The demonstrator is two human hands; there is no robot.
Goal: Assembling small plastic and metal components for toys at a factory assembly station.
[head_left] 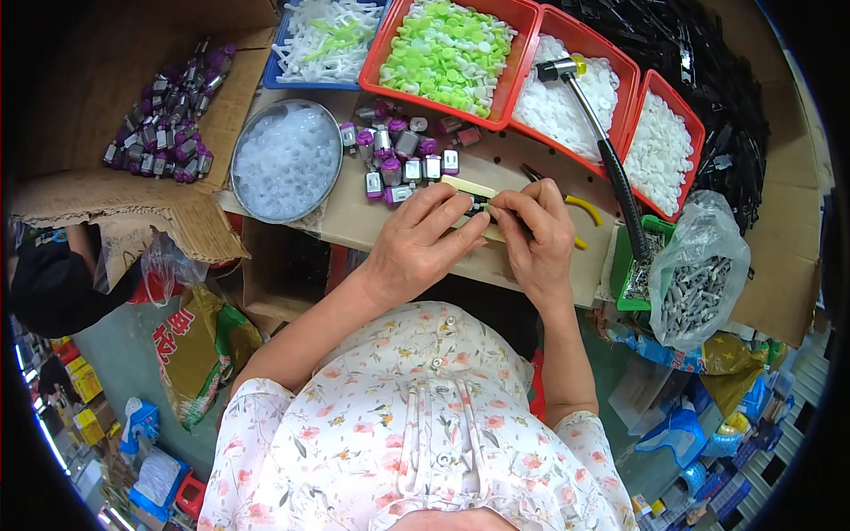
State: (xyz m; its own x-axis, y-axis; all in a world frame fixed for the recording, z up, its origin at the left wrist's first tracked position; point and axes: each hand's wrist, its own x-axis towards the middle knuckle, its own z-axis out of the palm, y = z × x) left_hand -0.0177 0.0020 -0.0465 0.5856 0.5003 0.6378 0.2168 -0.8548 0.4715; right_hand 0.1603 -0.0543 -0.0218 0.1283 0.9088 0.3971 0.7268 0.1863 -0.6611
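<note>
My left hand point(423, 232) and my right hand point(538, 234) meet over the near edge of the workbench. Their fingertips are closed around a small black part point(478, 201), mostly covered by the fingers. A cream-coloured block point(467, 186) shows just behind it; whether the part rests on the block I cannot tell. Small silver motors with purple ends point(412, 168) lie loose beyond my left hand. To the right of my right hand, pliers with yellow handles point(580, 211) lie partly hidden on the bench.
Red trays of green and white plastic pieces point(505, 106), a blue tray point(273, 75) and a round bowl of clear pieces point(288, 159) line the back. A hammer point(611, 164) leans across the trays. A green box point(632, 303) and a plastic bag of metal parts point(699, 292) sit right.
</note>
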